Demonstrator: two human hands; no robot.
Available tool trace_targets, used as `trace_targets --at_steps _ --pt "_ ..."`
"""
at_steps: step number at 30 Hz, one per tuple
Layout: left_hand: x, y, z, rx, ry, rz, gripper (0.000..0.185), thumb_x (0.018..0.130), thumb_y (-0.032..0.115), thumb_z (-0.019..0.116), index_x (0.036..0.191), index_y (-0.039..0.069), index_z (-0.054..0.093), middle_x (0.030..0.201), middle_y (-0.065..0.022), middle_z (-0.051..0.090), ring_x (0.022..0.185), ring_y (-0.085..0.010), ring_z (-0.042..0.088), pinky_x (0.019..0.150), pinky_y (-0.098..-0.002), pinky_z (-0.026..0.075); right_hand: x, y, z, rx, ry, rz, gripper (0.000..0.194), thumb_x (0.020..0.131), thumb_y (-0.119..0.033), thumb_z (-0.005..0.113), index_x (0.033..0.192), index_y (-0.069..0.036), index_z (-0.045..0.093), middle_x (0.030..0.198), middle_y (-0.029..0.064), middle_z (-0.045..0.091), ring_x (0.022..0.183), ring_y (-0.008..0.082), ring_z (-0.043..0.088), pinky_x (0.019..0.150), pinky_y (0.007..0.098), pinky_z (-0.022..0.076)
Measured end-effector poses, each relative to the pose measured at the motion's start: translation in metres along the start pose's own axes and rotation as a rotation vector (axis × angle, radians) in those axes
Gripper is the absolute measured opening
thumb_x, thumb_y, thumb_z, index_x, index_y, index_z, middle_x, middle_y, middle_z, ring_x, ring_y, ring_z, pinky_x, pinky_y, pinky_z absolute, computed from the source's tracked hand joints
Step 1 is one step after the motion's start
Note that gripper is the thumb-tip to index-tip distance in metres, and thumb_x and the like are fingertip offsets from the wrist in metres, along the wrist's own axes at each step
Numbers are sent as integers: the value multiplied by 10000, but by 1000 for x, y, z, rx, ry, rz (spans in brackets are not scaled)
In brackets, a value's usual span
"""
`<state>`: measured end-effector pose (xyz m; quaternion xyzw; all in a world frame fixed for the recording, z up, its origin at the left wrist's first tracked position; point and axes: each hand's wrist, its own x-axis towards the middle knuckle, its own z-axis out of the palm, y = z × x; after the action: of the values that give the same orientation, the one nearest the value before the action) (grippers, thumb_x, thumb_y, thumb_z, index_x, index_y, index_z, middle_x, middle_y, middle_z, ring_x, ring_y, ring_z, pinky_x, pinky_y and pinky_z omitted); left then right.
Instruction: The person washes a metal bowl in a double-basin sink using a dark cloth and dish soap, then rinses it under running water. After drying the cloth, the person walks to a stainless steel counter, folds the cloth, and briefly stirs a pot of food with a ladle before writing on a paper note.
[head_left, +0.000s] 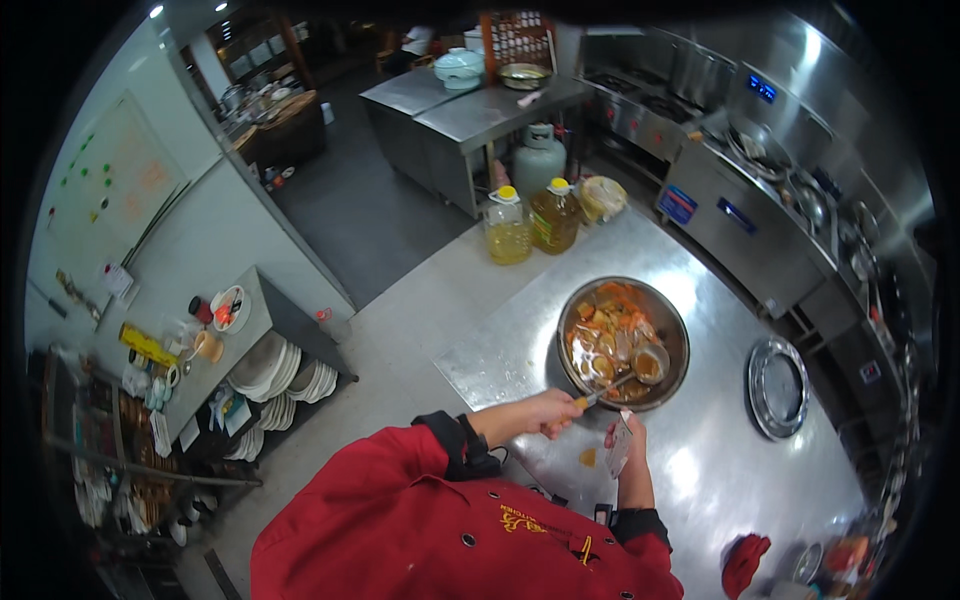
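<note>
My left hand (553, 412) grips the yellowish handle of a metal ladle (649, 364). The ladle's bowl rests in a deep round metal pot (684, 330), with brown liquid in it. Sliced orange and pale pieces in broth (609, 334) fill part of the pot, which stands on a stainless steel table (510, 330). Close to the pot's near rim, my right hand (634, 439) holds a small white printed packet (619, 450); its contents cannot be seen. Beside that hand, a brownish spill (589, 457) lies on the steel.
Two oil jugs (509, 232) and a tied plastic bag (602, 199) stand beyond the pot. A round metal dish (778, 386) lies rightward, a red cloth (745, 564) nearer me. Stacked plates (266, 367) fill a left shelf. Stove counters (750, 225) line the right wall.
</note>
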<state>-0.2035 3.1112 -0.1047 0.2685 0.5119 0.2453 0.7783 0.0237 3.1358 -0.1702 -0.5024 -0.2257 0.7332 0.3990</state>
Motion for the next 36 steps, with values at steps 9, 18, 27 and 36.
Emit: trace_targets --at_steps 9,18,27,36 --pt "-52 14 -42 820 320 227 394 810 272 614 1108 15 587 812 -174 634 712 -300 639 653 -397 518 8 25 7 152 -166 47 408 849 -489 536 1048 -133 542 711 77 538 477 201 493 431 318 410" --pt "-67 26 -69 1291 742 455 387 840 211 558 1210 111 502 851 -179 634 760 -379 622 655 -477 491 -27 5 26 -265 -197 161 288 898 -361 536 840 -79 537 636 57 586 431 152 521 386 276 409" --pt "-18 36 -42 1694 684 523 437 812 107 536 1234 34 447 834 -149 601 632 -322 640 542 -420 515 -65 3 -34 -603 115 125 345 865 -293 550 987 17 640 798 125 653 707 190 603 664 306 478" --pt "-78 10 -52 1775 593 666 528 773 73 542 1294 68 454 771 -115 555 538 -283 603 468 -387 480 -138 52 -127 -707 477 324 406 820 -316 579 855 81 657 743 180 652 641 238 612 605 373 472"
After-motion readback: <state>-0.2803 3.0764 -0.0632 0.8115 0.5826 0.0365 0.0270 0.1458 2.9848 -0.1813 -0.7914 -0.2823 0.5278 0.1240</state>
